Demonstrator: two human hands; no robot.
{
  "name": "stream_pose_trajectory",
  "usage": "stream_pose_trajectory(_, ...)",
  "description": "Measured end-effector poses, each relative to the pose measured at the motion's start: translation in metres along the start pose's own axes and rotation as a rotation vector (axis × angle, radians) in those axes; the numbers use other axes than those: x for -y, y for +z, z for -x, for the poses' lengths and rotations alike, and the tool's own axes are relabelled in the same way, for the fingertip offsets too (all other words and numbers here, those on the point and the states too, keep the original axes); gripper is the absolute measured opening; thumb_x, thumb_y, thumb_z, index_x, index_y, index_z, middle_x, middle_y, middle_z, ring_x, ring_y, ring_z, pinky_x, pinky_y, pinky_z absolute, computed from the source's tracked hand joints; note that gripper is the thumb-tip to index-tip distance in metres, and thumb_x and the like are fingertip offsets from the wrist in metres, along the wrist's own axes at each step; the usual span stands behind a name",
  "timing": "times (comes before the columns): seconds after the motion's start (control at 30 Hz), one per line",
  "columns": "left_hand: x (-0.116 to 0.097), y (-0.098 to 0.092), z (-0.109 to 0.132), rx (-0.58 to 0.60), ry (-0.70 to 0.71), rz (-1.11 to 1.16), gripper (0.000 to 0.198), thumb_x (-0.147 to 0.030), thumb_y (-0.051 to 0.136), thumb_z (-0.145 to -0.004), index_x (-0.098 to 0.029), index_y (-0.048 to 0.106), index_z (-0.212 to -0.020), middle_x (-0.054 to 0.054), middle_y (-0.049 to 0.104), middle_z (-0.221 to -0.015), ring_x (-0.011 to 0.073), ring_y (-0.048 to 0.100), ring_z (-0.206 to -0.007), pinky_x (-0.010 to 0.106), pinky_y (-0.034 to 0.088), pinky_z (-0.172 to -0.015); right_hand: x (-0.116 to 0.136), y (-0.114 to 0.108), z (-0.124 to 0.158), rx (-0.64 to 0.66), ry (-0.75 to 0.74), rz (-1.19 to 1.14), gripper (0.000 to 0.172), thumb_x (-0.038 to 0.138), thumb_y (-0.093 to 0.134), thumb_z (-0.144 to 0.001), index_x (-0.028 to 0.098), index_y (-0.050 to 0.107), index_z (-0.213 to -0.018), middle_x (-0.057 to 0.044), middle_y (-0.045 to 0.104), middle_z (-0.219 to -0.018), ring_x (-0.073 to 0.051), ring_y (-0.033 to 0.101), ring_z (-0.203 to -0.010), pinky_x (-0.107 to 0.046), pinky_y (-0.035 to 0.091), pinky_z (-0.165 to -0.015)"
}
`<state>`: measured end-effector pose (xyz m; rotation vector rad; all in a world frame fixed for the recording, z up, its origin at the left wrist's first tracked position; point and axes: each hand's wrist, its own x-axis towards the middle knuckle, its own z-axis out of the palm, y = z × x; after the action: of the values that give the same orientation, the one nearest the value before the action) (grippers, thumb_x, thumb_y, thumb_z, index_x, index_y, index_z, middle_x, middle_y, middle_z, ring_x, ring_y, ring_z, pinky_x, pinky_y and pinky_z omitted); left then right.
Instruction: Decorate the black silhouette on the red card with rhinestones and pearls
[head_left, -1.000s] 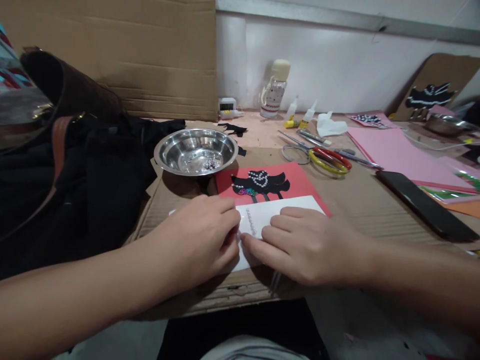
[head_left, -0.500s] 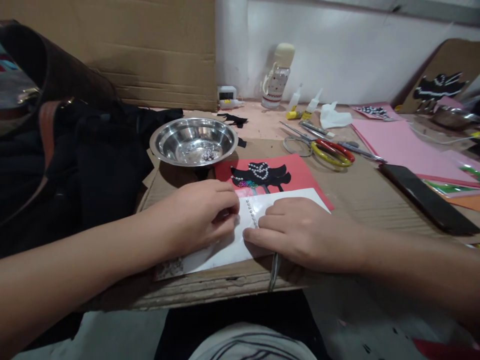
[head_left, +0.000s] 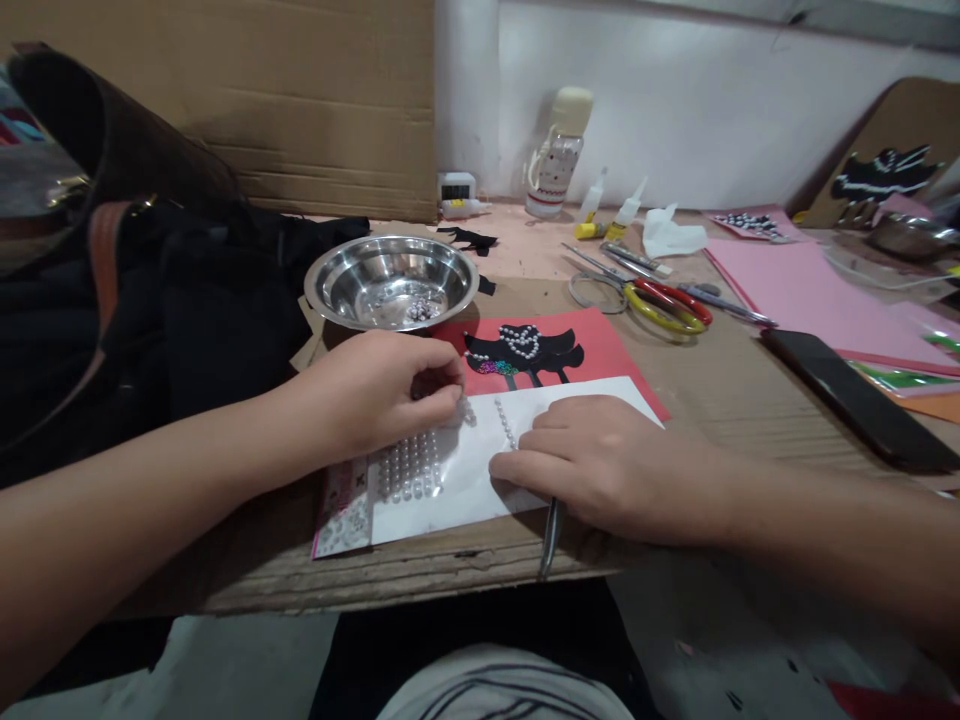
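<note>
A white sheet of pearl stickers [head_left: 457, 500] lies on the cardboard-covered table, with rows of pearls on its left part and a single slanting row in its middle. My left hand [head_left: 397, 390] is closed in a pinch over its upper edge, a short strip of pearls [head_left: 469, 411] at the fingertips. On the sheet's right part rests my right hand [head_left: 600, 460], fingers curled, index finger near the slanting row. A slim metal tool, apparently tweezers [head_left: 551, 540], sticks out beneath that hand. Behind the sheet, red paper [head_left: 615, 350] carries a black pavilion-shaped cutout [head_left: 555, 353] with pearls and coloured glitter.
A steel bowl [head_left: 390, 270] holding small beads stands behind my left hand. Scissors [head_left: 667, 305], glue bottles [head_left: 626, 210] and a drinking bottle [head_left: 557, 155] are farther back. A dark phone-like slab [head_left: 855, 400] and pink paper [head_left: 802, 290] lie right; a black bag [head_left: 187, 310] left.
My left hand has moved up and slightly left, uncovering the pearl rows and a short strip at its fingertips. My right hand stays almost in place.
</note>
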<state>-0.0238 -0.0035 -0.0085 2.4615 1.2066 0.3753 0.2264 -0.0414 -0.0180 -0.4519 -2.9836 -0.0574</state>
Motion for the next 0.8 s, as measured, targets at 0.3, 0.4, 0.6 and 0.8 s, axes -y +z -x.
stream_pose_trajectory(0.3,0.0,0.002,0.005,0.0,0.087,-0.102,0.021,-0.033,0.055,-0.091,-0.023,0.074,-0.092,0.001,0.077,-0.085,0.0184,0.066,-0.074,0.029,0.042,-0.066,-0.011,-0.024,0.012,-0.343,0.008,-0.104,0.042,0.05,0.05,-0.105,0.013,0.061,-0.122,-0.003,0.063,-0.083,-0.015,0.052,-0.071,-0.028,0.037,-0.063)
stream_pose_trajectory(0.4,0.0,0.002,0.006,0.017,0.104,-0.119,0.021,-0.032,0.054,-0.092,-0.023,0.073,-0.093,0.002,0.077,-0.086,0.0188,0.066,-0.074,0.029,0.042,-0.066,-0.019,-0.026,0.013,-0.342,0.101,-0.073,0.031,0.036,0.045,-0.109,0.015,0.067,-0.116,-0.006,0.063,-0.089,-0.016,0.052,-0.075,-0.028,0.038,-0.067)
stream_pose_trajectory(0.6,0.001,0.002,0.009,0.043,0.139,-0.142,0.024,-0.033,0.047,-0.097,-0.022,0.069,-0.094,0.003,0.074,-0.083,0.0196,0.066,-0.07,0.03,0.041,-0.062,-0.009,-0.01,-0.001,-0.069,0.081,-0.059,0.024,0.027,0.053,-0.106,0.019,0.072,-0.117,-0.007,0.067,-0.097,-0.019,0.052,-0.089,-0.034,0.042,-0.081)
stream_pose_trajectory(0.8,-0.001,0.002,0.011,0.032,0.151,-0.116,0.029,-0.03,0.041,-0.099,-0.021,0.068,-0.093,0.005,0.073,-0.082,0.0195,0.066,-0.069,0.031,0.044,-0.062,-0.047,-0.028,0.011,-0.337,0.267,0.013,0.026,0.024,0.051,-0.105,0.017,0.075,-0.113,-0.01,0.076,-0.103,-0.02,0.065,-0.096,-0.035,0.048,-0.085)
